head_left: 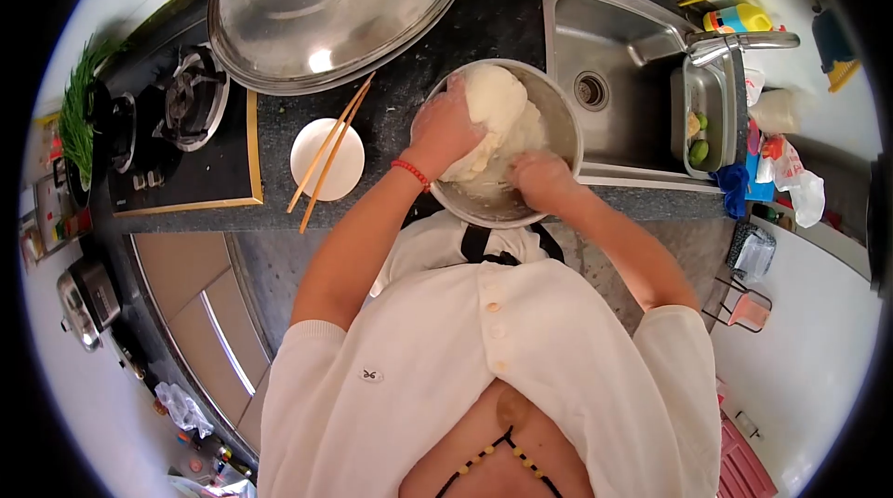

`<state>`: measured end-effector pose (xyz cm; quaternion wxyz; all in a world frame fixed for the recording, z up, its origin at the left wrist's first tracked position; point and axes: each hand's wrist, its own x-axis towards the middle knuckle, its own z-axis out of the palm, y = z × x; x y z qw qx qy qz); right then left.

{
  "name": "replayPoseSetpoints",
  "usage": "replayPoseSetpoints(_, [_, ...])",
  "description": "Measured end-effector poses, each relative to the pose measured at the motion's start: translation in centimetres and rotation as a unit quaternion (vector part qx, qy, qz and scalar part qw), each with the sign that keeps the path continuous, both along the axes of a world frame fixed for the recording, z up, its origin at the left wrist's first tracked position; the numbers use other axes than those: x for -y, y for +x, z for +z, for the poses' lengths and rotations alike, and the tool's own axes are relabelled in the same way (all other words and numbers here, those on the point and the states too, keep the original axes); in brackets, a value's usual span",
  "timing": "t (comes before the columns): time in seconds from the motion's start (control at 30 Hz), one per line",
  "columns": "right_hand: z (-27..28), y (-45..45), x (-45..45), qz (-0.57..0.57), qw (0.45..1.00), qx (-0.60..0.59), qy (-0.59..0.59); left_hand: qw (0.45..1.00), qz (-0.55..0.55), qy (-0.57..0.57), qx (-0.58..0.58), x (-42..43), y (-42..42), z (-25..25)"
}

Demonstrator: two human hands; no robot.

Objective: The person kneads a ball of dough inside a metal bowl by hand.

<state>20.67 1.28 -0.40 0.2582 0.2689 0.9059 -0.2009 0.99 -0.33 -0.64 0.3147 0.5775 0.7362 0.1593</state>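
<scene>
A steel mixing bowl (569,117) stands at the counter's front edge, with pale dough (495,98) inside. My left hand (446,131), with a red bead bracelet at its wrist, grips the dough's left side and tilts the lump up. Low in the bowl, at its right, my right hand (544,184) has its fingers curled in against the floury bottom. Whatever those fingers pinch is hidden. Loose flour and dough bits cling to the bowl's inner wall.
Left of the bowl, wooden chopsticks (327,156) lie across a white bowl (312,149). A large steel lid (335,19) rests behind. The gas stove (186,117) is far left. A steel sink (609,38) adjoins the bowl's right, with a basin (712,93) holding green produce.
</scene>
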Motion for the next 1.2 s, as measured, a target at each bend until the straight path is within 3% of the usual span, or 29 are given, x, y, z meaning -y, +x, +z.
replayPoseSetpoints(0.03, [0.2, 0.0, -0.8, -0.009, 0.998, 0.061, 0.019, 1.000, 0.001, -0.002, -0.001, 0.0, 0.0, 0.3])
replayPoseSetpoints(0.13, [-2.6, 1.0, -2.2, -0.020, 0.981, -0.121, 0.151, 1.000, 0.014, 0.002, -0.012, 0.1, 0.3, 0.2])
replayPoseSetpoints(0.23, [-6.1, 1.5, -0.1, -0.041, 0.946, -0.160, 0.280, 1.000, 0.019, -0.006, -0.015, 0.4, 0.7, 0.2])
replayPoseSetpoints(0.33, [-4.1, -0.6, 3.4, -0.009, 0.987, 0.068, 0.145, 1.000, 0.022, 0.000, -0.018, 0.4, 0.8, -0.1])
replayPoseSetpoints(0.43, [-3.1, -0.4, 3.2, -0.168, 0.981, 0.053, -0.079, 0.999, 0.029, -0.009, -0.013, 0.2, 0.6, 0.2])
replayPoseSetpoints(0.53, [-1.6, 0.5, 0.0, -0.058, 0.988, 0.032, 0.138, 0.999, 0.033, -0.008, -0.011, 0.3, 0.8, 0.4])
replayPoseSetpoints(0.63, [-5.3, 1.2, -2.9, -0.163, 0.962, -0.176, 0.132, 0.999, 0.044, 0.021, -0.016, 0.5, 1.0, -0.1])
replayPoseSetpoints(0.73, [-6.6, 0.1, -1.4, -0.281, 0.929, -0.230, 0.078, 0.998, 0.050, 0.021, -0.010, 0.8, 1.2, -0.4])
replayPoseSetpoints(0.83, [-6.7, -0.7, 2.1, -0.234, 0.966, -0.067, 0.081, 0.997, 0.068, 0.027, 0.013, 0.6, 0.8, 0.0])
replayPoseSetpoints(0.93, [-2.3, -1.0, 3.7, -0.173, 0.984, -0.034, -0.041, 0.994, 0.078, 0.064, 0.049, 0.8, 0.7, 0.4])
replayPoseSetpoints(0.97, [-4.3, 0.0, 3.9, -0.204, 0.971, -0.123, -0.023, 0.992, 0.078, 0.080, 0.060, 0.9, 0.7, 0.5])
replayPoseSetpoints(1.07, [-0.2, 1.6, 1.6, -0.337, 0.921, -0.194, -0.021, 0.986, 0.087, 0.086, 0.113, 1.1, 0.9, 2.4])
replayPoseSetpoints(1.13, [-0.1, 2.0, 0.6, -0.408, 0.843, -0.331, 0.120, 0.982, 0.072, 0.096, 0.147, 1.4, 1.2, 3.3])
replayPoseSetpoints(1.2, [2.6, 1.9, -0.5, -0.440, 0.833, -0.331, 0.053, 0.972, 0.059, 0.101, 0.202, 1.3, 1.6, 3.0])
